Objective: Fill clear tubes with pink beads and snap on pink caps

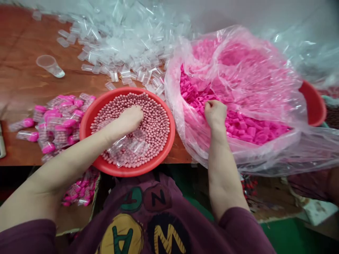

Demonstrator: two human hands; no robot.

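My left hand [131, 118] is curled shut, knuckles up, pressed into the pink beads [156, 120] that fill a red bowl [88, 121]; what it holds is hidden. Several clear small tubes [131, 146] lie on the beads by my wrist. My right hand [215, 113] is closed in a pinch inside a clear plastic bag [238, 88], down among the pink caps [246, 128]; its fingers seem to grip a cap.
A heap of clear empty tubes [127, 42] lies at the back of the brown table [23, 81]. Filled tubes with pink caps [59, 118] are piled left of the bowl, more in a box [79, 190] below. A clear cup [50, 66] lies at left. A second red bowl's rim [316, 106] shows at right.
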